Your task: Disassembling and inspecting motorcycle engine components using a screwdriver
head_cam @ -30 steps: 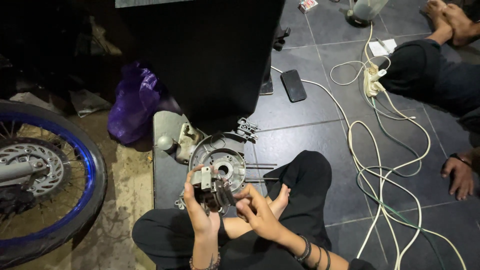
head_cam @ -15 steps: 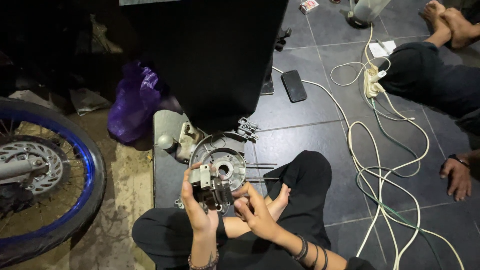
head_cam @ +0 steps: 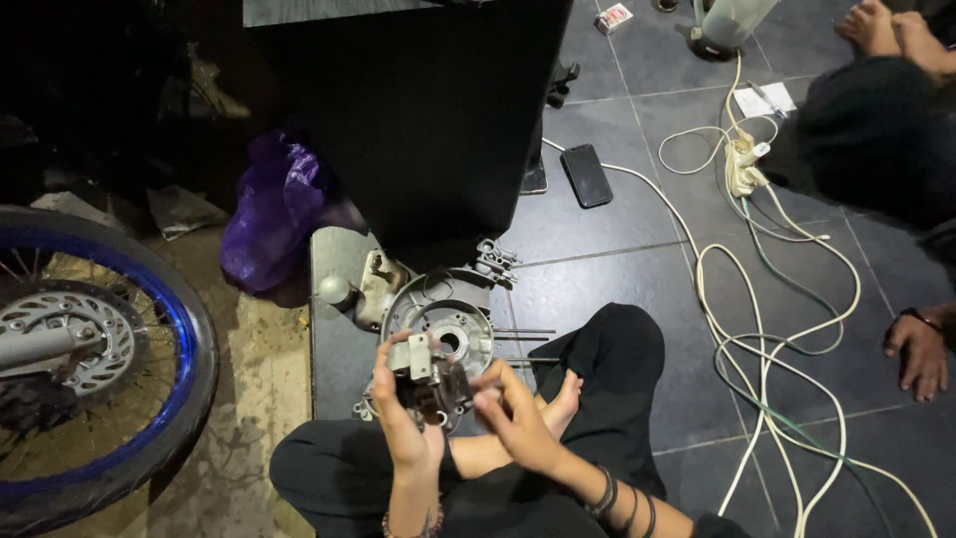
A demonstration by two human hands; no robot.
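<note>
**Small engine part held over crankcase**

While the person sits cross-legged on dark tiles, the left hand [head_cam: 403, 418] is closed round a small dark metal part [head_cam: 430, 384] — right hand [head_cam: 513, 418] pinches its edge with fingertips — just above the round grey engine casing [head_cam: 443, 324]. Blue-rimmed wheel [head_cam: 90, 359] stands well left.

The scene is dim, lit from above and somewhat to the right: the grey floor tiles [head_cam: 637, 269] carry a soft sheen while the upper left sinks into near black. The right hand [head_cam: 518, 423] is smeared by motion blur. The metal engine casing [head_cam: 448, 319] catches faint highlights. Lines bow slightly toward the edges.
</note>
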